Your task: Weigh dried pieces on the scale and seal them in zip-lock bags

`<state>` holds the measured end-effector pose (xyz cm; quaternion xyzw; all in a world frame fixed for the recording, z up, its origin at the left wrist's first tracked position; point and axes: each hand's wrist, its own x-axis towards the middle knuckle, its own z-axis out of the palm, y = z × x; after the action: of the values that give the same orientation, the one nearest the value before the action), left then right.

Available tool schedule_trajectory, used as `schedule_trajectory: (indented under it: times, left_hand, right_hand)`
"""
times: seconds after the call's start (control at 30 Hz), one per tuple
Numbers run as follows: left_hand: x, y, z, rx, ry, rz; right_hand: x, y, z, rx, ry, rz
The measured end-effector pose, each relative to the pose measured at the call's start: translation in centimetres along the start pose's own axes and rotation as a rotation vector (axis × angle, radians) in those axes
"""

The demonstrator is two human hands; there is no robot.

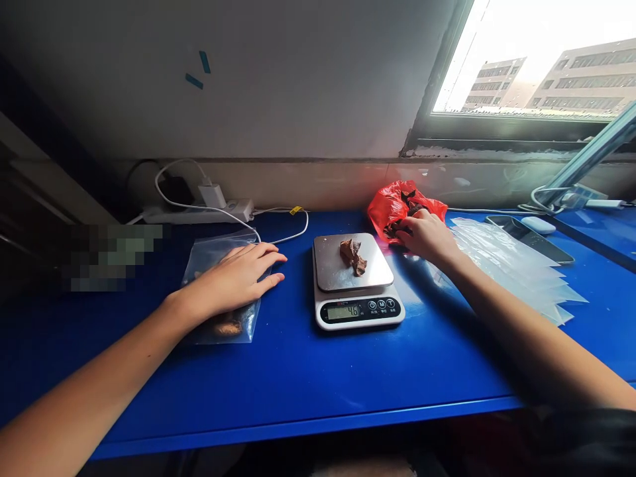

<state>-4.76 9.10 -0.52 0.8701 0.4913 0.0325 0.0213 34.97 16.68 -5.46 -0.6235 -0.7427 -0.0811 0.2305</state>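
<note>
My left hand (237, 278) lies with spread fingers on a clear plastic bag (251, 324) that has brown pieces inside; it holds nothing. At the mouth of a red plastic bag (385, 209), my right hand (428, 235) has its fingers curled in among dark, dried, bark-like pieces (403, 197). Its fingertips are partly hidden, so what they grip cannot be made out. Between the hands stands a white kitchen scale (355, 281) with a steel plate. A curled brown dried piece (354, 256) rests on that plate, and the display (342, 311) appears to read 4.6.
Several flat clear bags (511, 265) are fanned out beside my right forearm. Behind them lie a dark phone (534, 240) and a white mouse-like object (539, 225). A power strip (199, 213) with a white cable (226, 215) runs along the wall. The blue table's front edge (298, 427) is near me.
</note>
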Motion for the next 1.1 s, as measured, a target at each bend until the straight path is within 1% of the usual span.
schedule_trajectory:
  times: [0.13,0.27,0.37,0.47,0.6,0.67,0.9,1.1]
  left_hand:
    - [0.0,0.0,0.6,0.044,0.000,0.019]
    - [0.0,0.2,0.9,0.059,-0.003,0.024]
    - [-0.1,0.4,0.8,0.064,-0.008,0.014]
    - [-0.2,0.5,0.7,0.057,0.002,0.007]
    - [-0.4,0.6,0.7,0.028,0.031,0.005]
    - [-0.5,0.6,0.7,0.014,0.048,0.007]
    - [-0.7,0.6,0.7,-0.005,0.077,0.006]
    - [-0.7,0.7,0.5,0.015,0.045,0.001]
  right_hand:
    - [-0.2,-0.9,-0.1,-0.065,0.049,0.093]
    - [-0.3,-1.3,-0.2,-0.087,0.088,0.123]
    - [-0.2,-1.4,-0.3,-0.081,0.103,0.111]
    - [0.0,-1.5,-0.2,-0.072,0.101,0.068]
    - [0.3,-1.7,0.5,-0.063,0.067,-0.014]
    - [0.3,-1.7,1.0,-0.059,0.042,-0.031]
    - [0.3,-1.0,1.4,-0.010,0.024,0.028]
    - [0.1,-1.1,1.4,0.067,0.042,0.027]
